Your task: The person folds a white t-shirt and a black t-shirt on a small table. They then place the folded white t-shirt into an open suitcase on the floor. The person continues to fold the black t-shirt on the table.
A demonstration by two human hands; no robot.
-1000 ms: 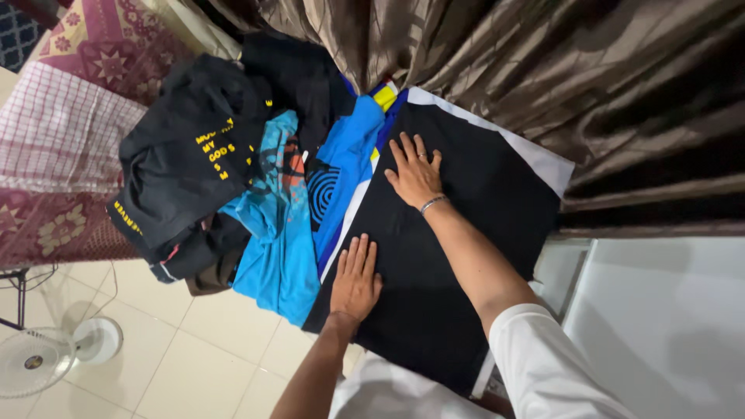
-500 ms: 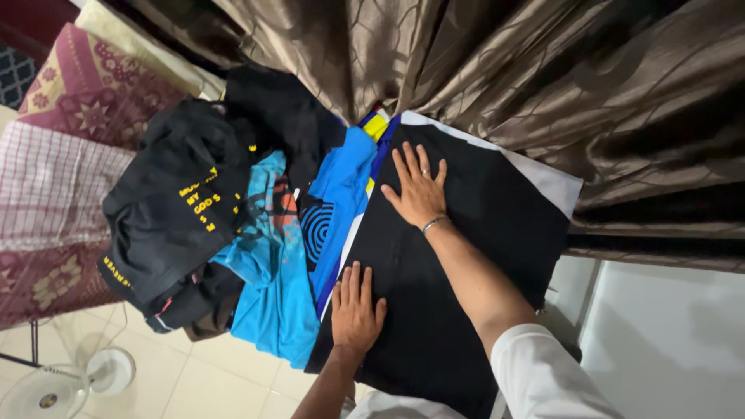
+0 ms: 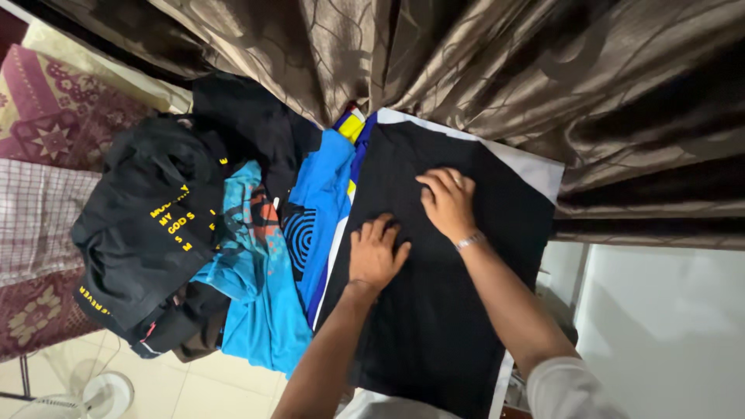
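Observation:
A black garment (image 3: pixel 434 326) lies spread flat on a white-covered surface (image 3: pixel 535 167). Both my hands are on its middle, close together. My left hand (image 3: pixel 375 252) presses down with its fingers curled into the black fabric. My right hand (image 3: pixel 448 203), with a bracelet at the wrist, sits just beyond it, its fingers also bent and pinching the cloth. The fingertips of both hands are hidden in the fabric.
Left of the black garment lies a pile of clothes: a blue shirt (image 3: pixel 318 186), a light blue printed shirt (image 3: pixel 256 310) and a black shirt with yellow lettering (image 3: pixel 140 233). A brown curtain (image 3: pixel 504 70) hangs behind. A fan base (image 3: pixel 105 392) stands on the tiled floor.
Both hands lay flat and apart on the black garment; they have since moved together to its middle and curled their fingers into the cloth. The camera shifted slightly.

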